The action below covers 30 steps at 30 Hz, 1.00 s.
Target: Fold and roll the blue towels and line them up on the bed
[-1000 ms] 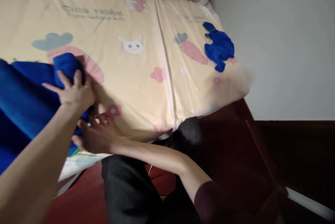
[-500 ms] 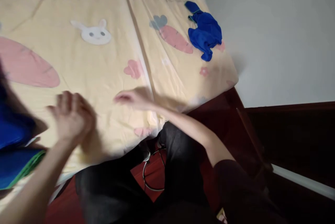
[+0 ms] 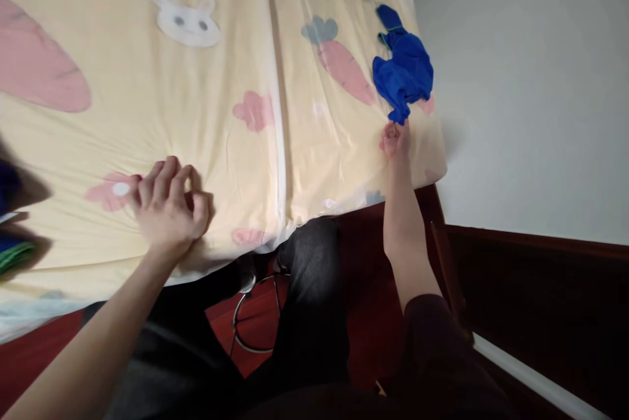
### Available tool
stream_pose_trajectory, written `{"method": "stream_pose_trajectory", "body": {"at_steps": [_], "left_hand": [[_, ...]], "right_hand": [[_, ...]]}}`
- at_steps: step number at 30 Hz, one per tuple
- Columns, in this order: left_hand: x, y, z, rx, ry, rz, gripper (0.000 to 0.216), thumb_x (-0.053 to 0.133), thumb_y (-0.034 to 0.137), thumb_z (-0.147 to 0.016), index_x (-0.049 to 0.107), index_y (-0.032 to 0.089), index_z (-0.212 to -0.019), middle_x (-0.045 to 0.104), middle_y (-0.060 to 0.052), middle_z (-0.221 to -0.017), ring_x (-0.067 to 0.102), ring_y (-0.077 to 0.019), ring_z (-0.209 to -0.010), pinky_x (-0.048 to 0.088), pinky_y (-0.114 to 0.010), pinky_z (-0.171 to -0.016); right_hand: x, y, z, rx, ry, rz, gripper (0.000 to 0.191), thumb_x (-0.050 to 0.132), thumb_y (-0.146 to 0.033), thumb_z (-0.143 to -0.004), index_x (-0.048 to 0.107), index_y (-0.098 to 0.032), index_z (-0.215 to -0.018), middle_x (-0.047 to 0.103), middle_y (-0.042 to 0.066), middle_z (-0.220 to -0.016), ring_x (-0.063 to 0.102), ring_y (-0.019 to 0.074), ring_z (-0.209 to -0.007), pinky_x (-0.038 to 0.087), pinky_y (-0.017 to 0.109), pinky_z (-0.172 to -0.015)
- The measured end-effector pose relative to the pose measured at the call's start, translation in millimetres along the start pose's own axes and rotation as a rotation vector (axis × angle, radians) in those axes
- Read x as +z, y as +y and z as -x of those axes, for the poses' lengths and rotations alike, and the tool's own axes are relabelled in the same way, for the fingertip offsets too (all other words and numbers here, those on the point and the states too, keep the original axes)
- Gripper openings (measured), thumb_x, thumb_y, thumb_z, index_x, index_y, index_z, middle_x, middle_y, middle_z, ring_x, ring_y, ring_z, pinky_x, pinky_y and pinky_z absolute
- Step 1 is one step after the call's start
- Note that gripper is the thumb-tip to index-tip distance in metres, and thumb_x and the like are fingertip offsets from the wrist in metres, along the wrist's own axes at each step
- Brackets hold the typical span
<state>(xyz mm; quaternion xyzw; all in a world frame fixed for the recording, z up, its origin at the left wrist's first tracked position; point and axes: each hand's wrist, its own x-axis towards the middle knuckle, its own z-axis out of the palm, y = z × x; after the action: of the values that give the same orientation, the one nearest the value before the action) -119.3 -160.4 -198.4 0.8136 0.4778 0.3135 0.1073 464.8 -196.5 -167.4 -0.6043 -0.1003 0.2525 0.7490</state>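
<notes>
My left hand [image 3: 170,207] lies palm down on the cream bed sheet [image 3: 236,171], fingers apart, beside a pink flower print. Farther right, my right hand [image 3: 396,140] is closed at the lower tip of a crumpled blue garment [image 3: 405,69] with green edging. Its fingers are curled round that tip, and the rest of the cloth lies bunched on the sheet near the wall.
Another blue and green-edged cloth [image 3: 17,253] lies at the left edge, partly out of view. A pale wall [image 3: 521,92] rises along the bed's right side. Below are my dark-trousered legs, a round metal stool ring [image 3: 236,328] and reddish flooring.
My right hand has swung right from the middle of the bed to the blue garment and closed on its tip. My left hand has come down onto the sheet. The view has shifted.
</notes>
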Motion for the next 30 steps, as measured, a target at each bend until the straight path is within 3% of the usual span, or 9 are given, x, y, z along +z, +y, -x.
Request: {"method": "stream_pose_trajectory", "body": {"at_steps": [3, 6, 10, 14, 18, 23, 25, 27, 30], "left_hand": [[1, 0, 0, -0.02, -0.028, -0.02, 0.059, 0.057, 0.039, -0.097, 0.068, 0.007, -0.145, 0.06, -0.019, -0.161, 0.051, -0.0354, -0.155, 0.026, -0.058, -0.132], [-1, 1, 0, -0.057, -0.057, -0.029, 0.06, 0.055, 0.04, -0.097, 0.068, 0.005, -0.143, 0.06, -0.019, -0.161, 0.05, -0.0356, -0.155, 0.025, -0.059, -0.132], [-3, 5, 1, -0.085, -0.068, 0.009, 0.06, 0.053, 0.038, -0.096, 0.067, 0.005, -0.143, 0.059, -0.022, -0.161, 0.049, -0.036, -0.156, 0.025, -0.057, -0.134], [-7, 18, 10, -0.138, -0.109, 0.112, 0.061, 0.051, 0.036, -0.094, 0.063, 0.008, -0.147, 0.055, -0.025, -0.163, 0.044, -0.0374, -0.16, 0.025, -0.059, -0.135], [-28, 49, 80, -0.173, -0.255, 0.303, 0.054, 0.051, 0.039, -0.094, 0.068, 0.013, -0.137, 0.057, -0.023, -0.161, 0.045, -0.0398, -0.158, 0.032, -0.063, -0.132], [-78, 103, 254, -0.432, -0.382, 0.554, 0.039, 0.059, 0.048, -0.095, 0.078, 0.024, -0.119, 0.057, -0.017, -0.16, 0.049, -0.04, -0.153, 0.036, -0.062, -0.132], [-94, 122, 300, -0.523, -0.569, 0.723, 0.046, 0.07, 0.057, -0.088, 0.08, 0.024, -0.118, 0.065, -0.02, -0.148, 0.055, -0.0436, -0.146, 0.039, -0.065, -0.129], [-106, 135, 312, -0.599, -0.645, 0.944, 0.054, 0.074, 0.065, -0.083, 0.081, 0.025, -0.118, 0.073, -0.017, -0.134, 0.063, -0.0424, -0.136, 0.043, -0.063, -0.126], [-128, 141, 285, -0.737, -0.441, 1.209, 0.059, 0.078, 0.075, -0.078, 0.083, 0.025, -0.109, 0.079, -0.014, -0.111, 0.07, -0.0401, -0.121, 0.051, -0.058, -0.12]], "right_hand": [[20, 3, 0, 0.05, 0.135, -0.08, 0.03, 0.044, -0.022, -0.113, 0.072, -0.015, -0.113, 0.071, 0.006, -0.107, 0.063, 0.0048, -0.089, 0.05, 0.03, -0.093], [44, 0, 53, -0.035, 0.118, -0.066, 0.024, 0.053, -0.025, -0.108, 0.073, -0.021, -0.12, 0.07, 0.006, -0.122, 0.065, 0.0079, -0.093, 0.051, 0.026, -0.084], [48, -2, 216, 0.039, 0.003, -0.058, 0.022, 0.084, -0.038, -0.087, 0.071, -0.022, -0.093, 0.064, -0.001, -0.089, 0.057, 0.0114, -0.079, 0.05, 0.026, -0.075], [6, 23, 416, 0.254, -0.197, -0.083, 0.044, 0.091, -0.053, -0.076, 0.058, -0.024, -0.077, 0.054, -0.004, -0.071, 0.051, 0.0127, -0.066, 0.05, 0.028, -0.067], [-37, 49, 544, 0.336, -0.439, 0.15, 0.036, 0.088, -0.052, -0.074, 0.066, -0.025, -0.079, 0.061, -0.001, -0.067, 0.058, 0.0171, -0.064, 0.052, 0.031, -0.065], [-38, 36, 574, 0.155, -0.928, 0.515, 0.022, 0.079, -0.043, -0.086, 0.081, -0.023, -0.075, 0.083, 0.007, -0.086, 0.075, 0.0246, -0.085, 0.06, 0.037, -0.088], [-31, 23, 574, 0.08, -1.096, 0.562, 0.016, 0.08, -0.036, -0.087, 0.086, -0.025, -0.077, 0.085, 0.007, -0.088, 0.079, 0.0259, -0.088, 0.062, 0.039, -0.092], [-26, 8, 580, 0.037, -1.213, 0.542, 0.011, 0.082, -0.033, -0.087, 0.089, -0.028, -0.082, 0.086, 0.006, -0.089, 0.081, 0.0263, -0.085, 0.064, 0.039, -0.09], [-22, -14, 602, -0.005, -1.317, 0.465, 0.007, 0.086, -0.035, -0.088, 0.091, -0.032, -0.09, 0.086, 0.005, -0.091, 0.083, 0.0264, -0.083, 0.066, 0.038, -0.087]]}}
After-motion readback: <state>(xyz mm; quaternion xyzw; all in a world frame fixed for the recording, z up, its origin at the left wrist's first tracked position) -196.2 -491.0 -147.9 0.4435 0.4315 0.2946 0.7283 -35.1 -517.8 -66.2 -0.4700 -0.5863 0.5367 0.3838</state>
